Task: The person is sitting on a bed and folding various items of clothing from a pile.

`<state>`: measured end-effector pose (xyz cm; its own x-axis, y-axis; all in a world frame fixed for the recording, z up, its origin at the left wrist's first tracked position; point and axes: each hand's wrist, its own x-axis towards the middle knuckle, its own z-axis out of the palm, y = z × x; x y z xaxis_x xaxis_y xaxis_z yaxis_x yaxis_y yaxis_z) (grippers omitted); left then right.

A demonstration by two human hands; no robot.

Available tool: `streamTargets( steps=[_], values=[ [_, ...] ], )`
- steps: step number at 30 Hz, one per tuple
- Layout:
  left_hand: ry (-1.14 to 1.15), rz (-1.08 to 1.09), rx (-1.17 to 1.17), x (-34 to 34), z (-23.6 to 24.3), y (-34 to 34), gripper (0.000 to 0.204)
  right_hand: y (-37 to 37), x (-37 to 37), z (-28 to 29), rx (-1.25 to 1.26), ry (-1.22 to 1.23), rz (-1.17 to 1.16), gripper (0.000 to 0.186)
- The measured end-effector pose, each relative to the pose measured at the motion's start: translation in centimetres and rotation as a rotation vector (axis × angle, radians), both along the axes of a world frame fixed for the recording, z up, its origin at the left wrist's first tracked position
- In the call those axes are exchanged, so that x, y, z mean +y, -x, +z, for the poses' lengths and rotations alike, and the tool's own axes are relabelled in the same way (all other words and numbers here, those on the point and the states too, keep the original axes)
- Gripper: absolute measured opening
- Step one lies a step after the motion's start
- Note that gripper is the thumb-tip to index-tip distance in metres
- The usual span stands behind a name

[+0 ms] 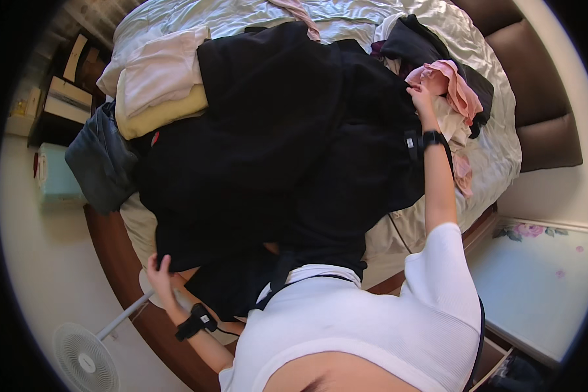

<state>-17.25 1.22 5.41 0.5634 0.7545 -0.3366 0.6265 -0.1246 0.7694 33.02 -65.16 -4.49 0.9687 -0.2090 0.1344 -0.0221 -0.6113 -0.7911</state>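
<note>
A large black garment (255,130) is spread over the bed, its lower part against my body. At its upper right corner my right hand (422,98) is pinched on the black fabric, beside a crumpled pink cloth (457,91). My left hand (161,279) is at the lower left edge of the garment, fingers apart and curved, with nothing visibly gripped. Folded white cloth (157,65), pale yellow cloth (157,121) and grey-blue jeans (98,163) lie along the garment's left side. A dark pile of clothing (408,42) is at the upper right.
The bed sheet (496,150) is rumpled, with a padded brown headboard (542,91) at right. A white fan (85,359) stands at lower left, a pale blue box (59,176) behind the jeans. A flowered white cabinet top (536,281) is at lower right, dark shelving (65,104) at upper left.
</note>
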Motion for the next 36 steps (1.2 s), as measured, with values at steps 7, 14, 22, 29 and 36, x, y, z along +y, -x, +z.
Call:
streamTargets(
  steps=[7, 14, 22, 29, 36],
  values=[
    [0.207, 0.294, -0.401, 3.9, 4.3, 10.1, 0.030, -5.3, 3.5, -1.9, 0.362, 0.694, -0.210, 0.059],
    [0.291, 0.477, -0.115, 5.5, -1.6, 16.1, 0.025, -3.8, 5.7, 2.8, 0.371, 0.549, 0.117, 0.046],
    [0.342, 0.411, 0.082, 4.3, -4.6, 12.6, 0.031, -1.3, -2.1, 10.5, -0.065, -1.117, 0.124, 0.025],
    [0.518, 0.511, 0.042, 3.0, -3.8, 11.9, 0.040, 4.9, -6.2, 8.1, 0.186, -0.412, -0.276, 0.022],
    [0.882, 0.713, -0.372, 0.3, -2.2, 11.5, 0.049, 22.8, 0.6, 8.3, 0.802, 0.386, -0.188, 0.063]
  ],
)
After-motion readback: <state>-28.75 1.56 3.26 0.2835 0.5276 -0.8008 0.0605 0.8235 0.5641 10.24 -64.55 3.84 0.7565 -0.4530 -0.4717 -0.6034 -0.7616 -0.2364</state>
